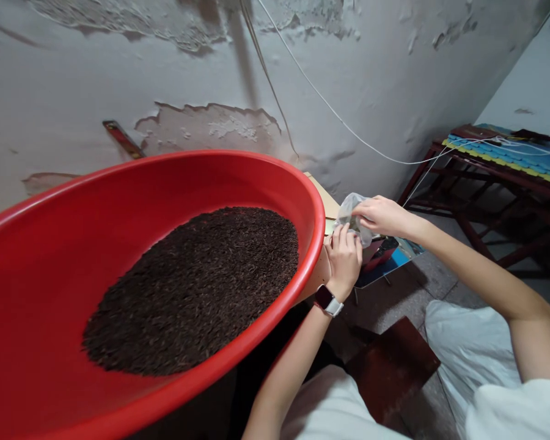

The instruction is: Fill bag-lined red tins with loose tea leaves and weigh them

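Both hands meet at a clear plastic bag (pixel 352 206) just beyond the right rim of a big red basin (pixel 238 160). My left hand (pixel 344 255), with a watch on its wrist, has its fingers closed on the bag's near side. From the right, my right hand (pixel 381 215) pinches the bag near its upper edge, the fingertips partly hidden by the plastic. What the bag holds is hard to make out. Inside the basin lies a wide heap of dark, thin tea-like leaves (pixel 201 287).
A cardboard box (pixel 319 269) stands beside the basin under my hands. Behind it is a low blue-topped table (pixel 392 269) with a dark red item on it. A brown wooden stool (pixel 394 366) is between my knees. A dark rack (pixel 476 208) carries blue and yellow sheets by the peeling wall, where a white cable hangs.
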`<state>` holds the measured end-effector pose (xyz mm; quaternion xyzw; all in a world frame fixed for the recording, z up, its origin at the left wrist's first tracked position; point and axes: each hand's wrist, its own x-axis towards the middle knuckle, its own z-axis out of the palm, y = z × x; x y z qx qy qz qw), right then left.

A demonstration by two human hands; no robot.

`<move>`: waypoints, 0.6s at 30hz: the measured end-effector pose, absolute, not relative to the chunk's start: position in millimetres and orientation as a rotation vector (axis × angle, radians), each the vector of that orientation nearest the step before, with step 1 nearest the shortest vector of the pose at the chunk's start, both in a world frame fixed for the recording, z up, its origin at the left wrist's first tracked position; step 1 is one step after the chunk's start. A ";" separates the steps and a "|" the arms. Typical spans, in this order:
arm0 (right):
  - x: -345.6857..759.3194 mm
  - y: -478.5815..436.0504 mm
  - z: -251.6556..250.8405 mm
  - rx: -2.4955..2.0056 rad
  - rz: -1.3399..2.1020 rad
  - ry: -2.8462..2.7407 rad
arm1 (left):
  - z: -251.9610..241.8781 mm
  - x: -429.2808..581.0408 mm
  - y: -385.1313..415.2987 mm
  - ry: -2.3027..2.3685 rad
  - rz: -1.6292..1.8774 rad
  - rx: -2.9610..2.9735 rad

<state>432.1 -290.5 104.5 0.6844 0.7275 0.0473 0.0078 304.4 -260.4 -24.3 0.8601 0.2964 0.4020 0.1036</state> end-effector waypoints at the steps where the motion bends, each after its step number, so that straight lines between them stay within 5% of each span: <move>1: 431.5 -286.2 101.6 2.111 0.256 2.143 | -20.9 306.7 -261.2 0.932 1.140 2.533; 11: 476.3 -307.2 94.6 2.128 0.327 1.627 | -15.8 310.0 -253.2 1.043 0.957 2.425; 18: 512.9 -307.3 49.6 2.461 -0.298 1.812 | -20.6 313.8 -244.3 0.970 0.937 2.254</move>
